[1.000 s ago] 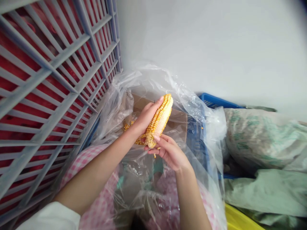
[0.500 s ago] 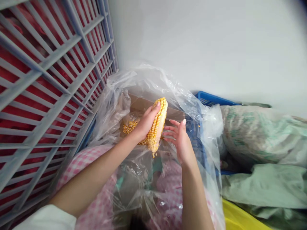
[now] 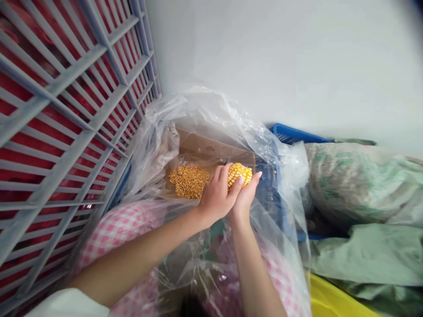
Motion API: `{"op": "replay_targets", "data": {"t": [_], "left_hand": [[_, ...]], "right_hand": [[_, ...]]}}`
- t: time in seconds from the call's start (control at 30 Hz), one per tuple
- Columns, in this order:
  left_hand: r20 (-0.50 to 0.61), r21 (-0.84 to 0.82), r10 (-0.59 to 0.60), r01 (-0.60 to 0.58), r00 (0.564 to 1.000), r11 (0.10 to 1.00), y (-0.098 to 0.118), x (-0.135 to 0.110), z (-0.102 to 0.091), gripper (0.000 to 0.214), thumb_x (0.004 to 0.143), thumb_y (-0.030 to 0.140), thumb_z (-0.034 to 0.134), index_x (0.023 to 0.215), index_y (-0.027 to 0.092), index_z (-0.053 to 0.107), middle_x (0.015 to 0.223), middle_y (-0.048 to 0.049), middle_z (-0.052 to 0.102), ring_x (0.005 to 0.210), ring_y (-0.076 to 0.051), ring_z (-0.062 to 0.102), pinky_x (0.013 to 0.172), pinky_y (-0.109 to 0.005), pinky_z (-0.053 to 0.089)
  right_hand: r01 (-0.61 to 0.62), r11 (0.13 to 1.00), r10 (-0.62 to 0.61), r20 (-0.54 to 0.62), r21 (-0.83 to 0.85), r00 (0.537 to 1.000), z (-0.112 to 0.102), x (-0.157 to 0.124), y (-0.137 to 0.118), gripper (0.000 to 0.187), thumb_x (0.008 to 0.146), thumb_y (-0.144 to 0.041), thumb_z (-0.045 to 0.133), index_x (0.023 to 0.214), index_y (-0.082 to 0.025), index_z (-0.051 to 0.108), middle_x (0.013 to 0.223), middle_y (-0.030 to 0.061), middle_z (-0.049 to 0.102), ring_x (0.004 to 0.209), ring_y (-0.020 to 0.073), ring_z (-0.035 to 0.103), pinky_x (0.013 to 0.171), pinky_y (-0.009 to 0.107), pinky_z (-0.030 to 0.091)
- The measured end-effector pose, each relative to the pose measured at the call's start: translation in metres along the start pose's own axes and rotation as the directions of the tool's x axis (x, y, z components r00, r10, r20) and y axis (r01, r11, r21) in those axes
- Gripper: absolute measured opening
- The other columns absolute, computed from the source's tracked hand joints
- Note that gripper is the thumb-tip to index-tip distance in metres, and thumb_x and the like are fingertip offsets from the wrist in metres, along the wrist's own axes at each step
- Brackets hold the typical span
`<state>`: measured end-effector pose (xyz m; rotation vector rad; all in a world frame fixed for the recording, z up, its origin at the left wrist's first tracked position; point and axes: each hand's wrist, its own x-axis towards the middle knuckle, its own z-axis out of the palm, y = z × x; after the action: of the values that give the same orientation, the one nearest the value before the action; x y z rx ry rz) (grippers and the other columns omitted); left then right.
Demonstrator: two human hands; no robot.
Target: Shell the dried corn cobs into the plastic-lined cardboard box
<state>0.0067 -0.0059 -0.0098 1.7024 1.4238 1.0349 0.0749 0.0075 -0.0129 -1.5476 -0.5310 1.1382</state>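
A yellow corn cob (image 3: 240, 172) is gripped by both my hands over a cardboard box (image 3: 211, 147) lined with clear plastic (image 3: 198, 110). My left hand (image 3: 216, 196) wraps round the cob from the left, fingers closed over it. My right hand (image 3: 245, 197) holds it from beneath and the right, mostly hidden behind the left. Only the cob's far end shows. A pile of loose corn kernels (image 3: 188, 180) lies in the box just left of my hands.
A grey slatted crate (image 3: 66, 114) holding something red stands at the left. A blue crate (image 3: 291, 136) and greenish sacks (image 3: 360, 189) lie at the right, with a yellow edge (image 3: 330, 304) at the bottom right. A white wall (image 3: 280, 57) rises behind. Pink checked cloth (image 3: 115, 229) covers my lap.
The cob was upright in my left hand with the right hand apart from it. Now both hands are closed round it, lower and tilted away over the box.
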Motion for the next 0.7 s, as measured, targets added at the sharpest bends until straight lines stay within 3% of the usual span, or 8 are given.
{"op": "replay_targets", "data": {"t": [0.07, 0.23, 0.47, 0.7], "left_hand": [[-0.019, 0.007, -0.008, 0.008, 1.000, 1.000, -0.003, 0.003, -0.001, 0.043, 0.087, 0.044, 0.030, 0.118, 0.016, 0.039, 0.112, -0.0132, 0.051, 0.107, -0.022, 0.048, 0.091, -0.038, 0.039], [-0.022, -0.029, -0.027, 0.027, 0.999, 0.999, -0.008, 0.010, -0.001, 0.043, 0.087, 0.044, 0.028, 0.114, 0.015, 0.043, 0.110, -0.0130, 0.053, 0.108, -0.022, 0.048, 0.092, -0.038, 0.039], [0.022, -0.187, -0.050, 0.053, 0.999, 0.981, -0.012, 0.010, 0.003, 0.039, 0.088, 0.043, 0.029, 0.108, 0.016, 0.048, 0.107, -0.0101, 0.055, 0.103, -0.018, 0.051, 0.091, -0.033, 0.039], [0.051, -0.409, -0.153, 0.161, 0.987, 0.898, -0.008, 0.008, 0.005, 0.038, 0.088, 0.044, 0.026, 0.097, 0.017, 0.052, 0.099, -0.0073, 0.059, 0.093, -0.016, 0.055, 0.083, -0.030, 0.042]], "right_hand": [[0.070, 0.994, -0.072, -0.016, -0.080, 0.997, 0.001, 0.003, 0.004, 0.055, 0.077, -0.065, 0.019, 0.079, -0.020, 0.051, 0.087, 0.0075, 0.062, 0.081, 0.0188, 0.059, 0.072, 0.029, 0.045], [0.252, 0.932, -0.238, 0.084, -0.261, 0.968, 0.000, 0.008, 0.010, 0.063, 0.075, -0.068, 0.012, 0.074, -0.020, 0.053, 0.081, 0.0084, 0.064, 0.077, 0.0195, 0.058, 0.060, 0.028, 0.042], [0.098, 0.950, -0.149, -0.153, -0.296, 0.977, 0.000, 0.000, -0.002, 0.049, 0.082, -0.055, 0.021, 0.066, -0.019, 0.051, 0.066, 0.0038, 0.061, 0.061, 0.0151, 0.051, 0.058, 0.027, 0.037], [0.156, 0.916, -0.228, -0.157, -0.370, 0.961, -0.003, -0.003, -0.006, 0.053, 0.083, -0.057, 0.020, 0.052, -0.021, 0.042, 0.052, -0.0001, 0.052, 0.052, 0.0134, 0.044, 0.058, 0.026, 0.035]]}}
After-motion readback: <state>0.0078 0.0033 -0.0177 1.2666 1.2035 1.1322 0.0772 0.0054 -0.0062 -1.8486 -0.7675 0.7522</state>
